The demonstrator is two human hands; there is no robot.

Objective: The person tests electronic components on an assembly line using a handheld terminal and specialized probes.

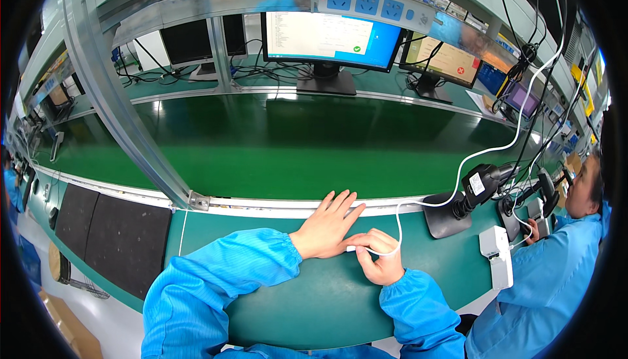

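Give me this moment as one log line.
left hand: open, palm down | right hand: pinching white cable near its end | black scanner: on stand

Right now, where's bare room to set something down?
Free: green tabletop between right hand and white boxy device; glossy green surface beyond the white rail. Crowded: tabletop's right end, with black handheld scanner and looping white cable.

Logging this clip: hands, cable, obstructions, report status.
Right hand pinching white cable near tip. Left hand palm down, fingers extended. Black scanner to the right, clear of both hands.

White cable (pixel 400 227) — blue sleeves (pixel 226 270)
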